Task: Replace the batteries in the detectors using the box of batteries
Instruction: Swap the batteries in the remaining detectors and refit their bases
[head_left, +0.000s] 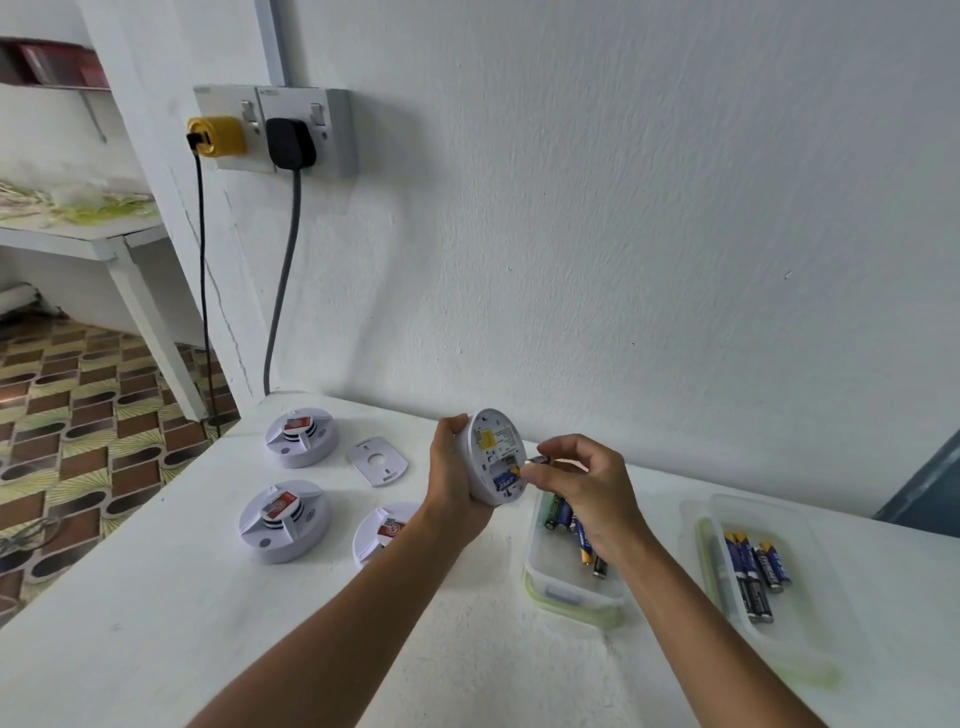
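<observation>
1. Left hand (457, 467) grips the detector (493, 462) by its rim, back facing right.
2. Right hand (582, 483) pinches a battery (535, 461) at fingertips, just beside the open bay.
3. Light, rigid, likely slick; hold mid-barrel.

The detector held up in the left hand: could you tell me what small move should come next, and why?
Probably press the battery pinched by the right hand into the open compartment of the detector; one battery already sits there, and the left hand holds the detector steady.
</observation>
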